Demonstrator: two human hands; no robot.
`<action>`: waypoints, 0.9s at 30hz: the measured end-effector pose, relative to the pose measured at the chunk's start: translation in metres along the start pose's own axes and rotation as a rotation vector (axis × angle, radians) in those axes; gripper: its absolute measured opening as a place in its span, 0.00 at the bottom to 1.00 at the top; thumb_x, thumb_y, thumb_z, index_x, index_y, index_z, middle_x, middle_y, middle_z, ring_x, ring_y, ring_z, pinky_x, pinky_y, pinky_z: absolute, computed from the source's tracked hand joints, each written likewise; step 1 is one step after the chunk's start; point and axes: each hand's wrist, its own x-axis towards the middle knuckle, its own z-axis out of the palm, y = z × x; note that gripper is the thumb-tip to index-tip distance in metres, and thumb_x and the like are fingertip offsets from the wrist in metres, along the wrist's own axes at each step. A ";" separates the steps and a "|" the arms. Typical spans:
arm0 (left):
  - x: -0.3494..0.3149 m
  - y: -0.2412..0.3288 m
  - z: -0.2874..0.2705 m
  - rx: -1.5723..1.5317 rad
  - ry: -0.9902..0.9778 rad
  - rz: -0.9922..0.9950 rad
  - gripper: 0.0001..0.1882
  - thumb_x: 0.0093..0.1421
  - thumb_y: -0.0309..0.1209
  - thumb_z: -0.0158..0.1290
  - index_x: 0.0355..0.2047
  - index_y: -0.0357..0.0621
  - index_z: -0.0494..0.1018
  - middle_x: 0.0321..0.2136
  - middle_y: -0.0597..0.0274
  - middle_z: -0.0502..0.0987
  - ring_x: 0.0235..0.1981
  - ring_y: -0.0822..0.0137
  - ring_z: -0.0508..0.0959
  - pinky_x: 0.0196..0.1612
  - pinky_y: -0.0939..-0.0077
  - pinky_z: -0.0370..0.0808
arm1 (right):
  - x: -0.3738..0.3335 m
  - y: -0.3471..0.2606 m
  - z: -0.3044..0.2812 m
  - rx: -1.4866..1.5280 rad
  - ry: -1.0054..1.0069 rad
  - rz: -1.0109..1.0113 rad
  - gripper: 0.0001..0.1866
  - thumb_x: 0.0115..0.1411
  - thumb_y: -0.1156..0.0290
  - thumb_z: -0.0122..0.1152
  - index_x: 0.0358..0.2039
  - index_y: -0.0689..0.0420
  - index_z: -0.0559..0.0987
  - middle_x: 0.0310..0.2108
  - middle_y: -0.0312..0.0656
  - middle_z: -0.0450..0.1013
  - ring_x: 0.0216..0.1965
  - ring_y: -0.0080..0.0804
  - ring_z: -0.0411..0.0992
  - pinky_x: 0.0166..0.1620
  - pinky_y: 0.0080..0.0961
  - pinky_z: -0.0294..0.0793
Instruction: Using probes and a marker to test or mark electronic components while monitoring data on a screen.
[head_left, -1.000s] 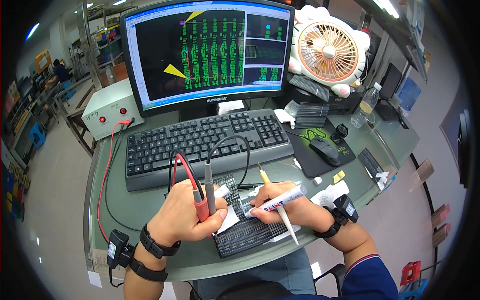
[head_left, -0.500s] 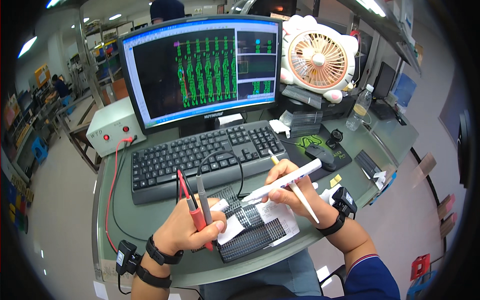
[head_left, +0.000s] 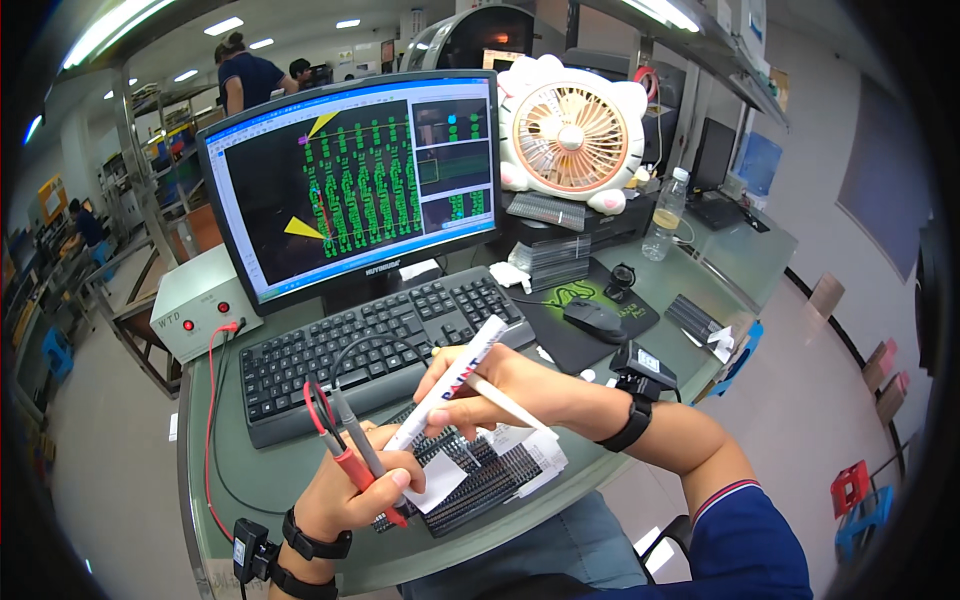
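Red and black test probes (head_left: 345,440) pinched together in left hand (head_left: 345,500) grip, freeing right hand (head_left: 480,385), closed around white marker pen (head_left: 445,400); dark perforated board (head_left: 480,480) under both, tabletop (head_left: 640,440) front edge.

1. The left hand (head_left: 355,490) is bare; a black band with a buckle circles its wrist.
2. Further up the left forearm sits a second black strap carrying a small black box with a pale label.
3. The right hand (head_left: 495,385) is bare, with a black wrist strap bearing a boxy black unit.
4. The right upper arm wears a dark navy short sleeve with a red-and-white striped cuff.
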 end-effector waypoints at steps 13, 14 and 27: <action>0.001 -0.001 0.006 -0.093 -0.002 -0.046 0.19 0.55 0.38 0.43 0.24 0.37 0.78 0.26 0.60 0.68 0.25 0.69 0.68 0.31 0.72 0.65 | -0.026 -0.001 -0.010 -0.041 0.308 -0.084 0.17 0.63 0.55 0.54 0.35 0.57 0.70 0.19 0.34 0.71 0.20 0.15 0.67 0.22 0.16 0.65; 0.002 -0.001 0.007 -0.125 0.015 -0.101 0.20 0.55 0.40 0.42 0.24 0.36 0.78 0.25 0.61 0.66 0.28 0.69 0.66 0.31 0.74 0.65 | -0.029 0.002 -0.028 -0.291 0.410 -0.160 0.19 0.61 0.53 0.55 0.35 0.58 0.70 0.18 0.38 0.71 0.20 0.22 0.70 0.24 0.22 0.68; 0.003 -0.007 0.007 -0.095 0.032 -0.204 0.21 0.53 0.40 0.42 0.24 0.36 0.79 0.25 0.61 0.67 0.26 0.69 0.68 0.31 0.75 0.65 | -0.055 0.040 -0.181 -1.127 0.746 0.146 0.15 0.59 0.51 0.54 0.33 0.49 0.75 0.26 0.47 0.76 0.32 0.51 0.75 0.35 0.44 0.73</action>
